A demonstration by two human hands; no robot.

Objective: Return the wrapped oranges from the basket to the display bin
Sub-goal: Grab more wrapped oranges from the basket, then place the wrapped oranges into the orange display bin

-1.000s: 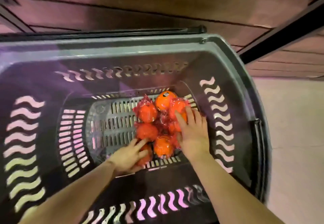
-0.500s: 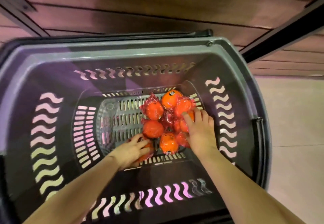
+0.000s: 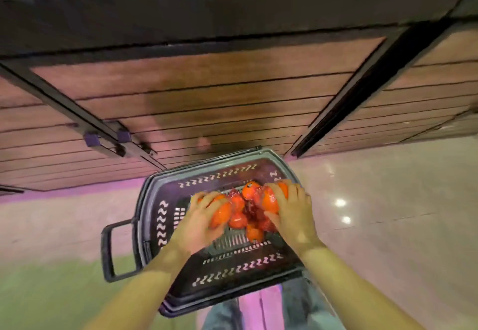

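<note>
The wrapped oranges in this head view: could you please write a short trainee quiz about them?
1. True or false: the wrapped oranges lie flat on the floor of the basket.
2. Which hands touch the bundle? A) left only B) right only C) both
3. Fill in: the basket's handle sticks out on the person's ____ side.

Key:
1. False; the bundle is held up between the left hand and the right hand, above the basket.
2. C
3. left
</note>
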